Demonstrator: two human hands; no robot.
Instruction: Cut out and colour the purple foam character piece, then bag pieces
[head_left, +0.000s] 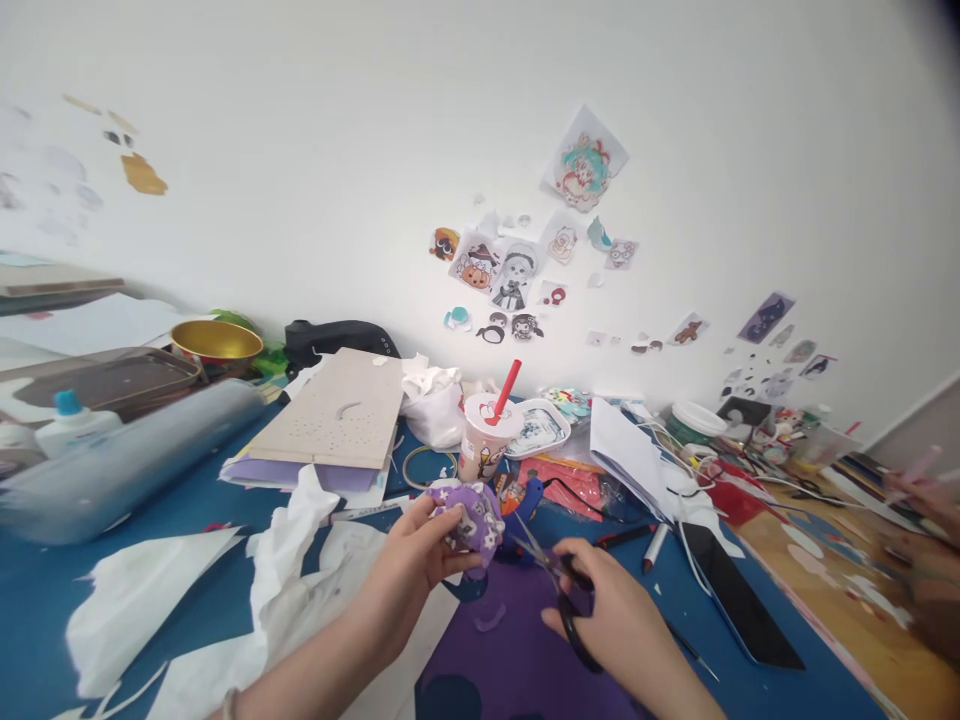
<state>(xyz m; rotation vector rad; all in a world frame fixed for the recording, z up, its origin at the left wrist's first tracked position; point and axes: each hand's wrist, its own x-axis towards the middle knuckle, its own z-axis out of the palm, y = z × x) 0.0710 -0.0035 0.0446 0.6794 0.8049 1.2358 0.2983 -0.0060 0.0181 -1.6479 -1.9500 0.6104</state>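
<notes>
My left hand point(424, 545) pinches a purple patterned piece point(474, 515) with white stars and a small printed figure, just in front of the cup. My right hand point(604, 600) is closed round the black handles of a pair of scissors point(551, 565). The blades are parted and point up and left, a little to the right of the purple piece, not visibly touching it. Below both hands lies a purple sheet point(510, 640) with a small curved scrap point(490, 618) on it.
A cup point(480, 445) with a red straw stands behind the hands. Crumpled white paper point(289, 560) and cardboard point(330, 410) lie left. Folded paper point(630, 455), a marker point(655, 547) and a dark phone point(739, 595) lie right. Another person's hand point(930, 500) shows at the right edge.
</notes>
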